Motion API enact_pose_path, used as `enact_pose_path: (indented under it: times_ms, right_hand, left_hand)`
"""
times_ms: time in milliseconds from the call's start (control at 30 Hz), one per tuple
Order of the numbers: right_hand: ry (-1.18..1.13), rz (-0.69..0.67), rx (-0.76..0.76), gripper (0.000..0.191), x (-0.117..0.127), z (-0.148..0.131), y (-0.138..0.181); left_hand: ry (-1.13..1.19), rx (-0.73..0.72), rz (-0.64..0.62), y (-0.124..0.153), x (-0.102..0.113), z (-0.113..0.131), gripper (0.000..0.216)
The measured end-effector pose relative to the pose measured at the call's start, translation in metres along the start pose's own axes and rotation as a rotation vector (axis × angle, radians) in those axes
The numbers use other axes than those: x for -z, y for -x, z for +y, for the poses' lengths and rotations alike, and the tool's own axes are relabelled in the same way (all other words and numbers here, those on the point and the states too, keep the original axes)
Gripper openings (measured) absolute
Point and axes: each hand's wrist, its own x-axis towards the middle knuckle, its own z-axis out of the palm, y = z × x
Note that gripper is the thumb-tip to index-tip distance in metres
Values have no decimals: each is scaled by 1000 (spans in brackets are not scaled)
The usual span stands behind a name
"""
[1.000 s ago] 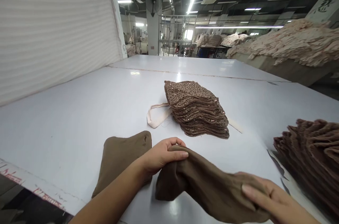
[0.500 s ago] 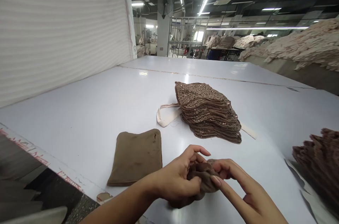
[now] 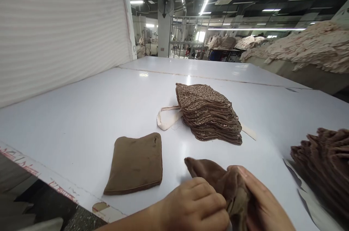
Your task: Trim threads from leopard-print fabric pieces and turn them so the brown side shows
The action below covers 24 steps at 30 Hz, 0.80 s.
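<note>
Both hands grip one plain brown fabric piece (image 3: 212, 176) low at the table's front edge. My left hand (image 3: 195, 205) is a closed fist round its near end. My right hand (image 3: 259, 202) wraps the cloth from the right, fingers pressed on it. A pointed corner of the piece sticks out toward the left. A flat brown fabric piece (image 3: 135, 163) lies on the white table (image 3: 81, 114) to the left of my hands. Farther out sits a stack of leopard-print fabric pieces (image 3: 208, 114) with a cream strip (image 3: 166, 120) under it.
A tall pile of brown fabric pieces (image 3: 323, 165) stands at the right edge. A striped white cloth wall (image 3: 54, 31) rises on the left. Heaps of pink fabric (image 3: 308, 47) fill the tables at back right. The table's front edge (image 3: 54, 183) is worn.
The brown piece was stretched between my hands, then bunched up; now both hands hold it nearer my body, with a corner pointing left. The flat piece and stacks stayed put.
</note>
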Motion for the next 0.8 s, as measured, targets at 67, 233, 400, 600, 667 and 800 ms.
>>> enact_pose_path:
  times_ms: [67, 233, 400, 600, 667, 800]
  right_hand:
    - [9, -16, -18, 14, -1, 1, 3]
    - [175, -43, 18, 22, -15, 0, 12]
    - [254, 48, 67, 22, -19, 1, 13]
    - [995, 77, 739, 10, 4, -2, 16]
    - [1044, -97, 713, 11, 7, -2, 15]
    - [1038, -204, 524, 8, 6, -3, 12]
  left_hand:
    - [209, 99, 76, -1, 0, 0, 13]
    - [456, 554, 250, -13, 10, -5, 26]
    - [1042, 740, 194, -21, -5, -11, 23]
    - [1262, 821, 320, -22, -19, -11, 32]
    - [1268, 822, 361, -25, -21, -11, 32]
    - [1277, 827, 406, -30, -26, -12, 36]
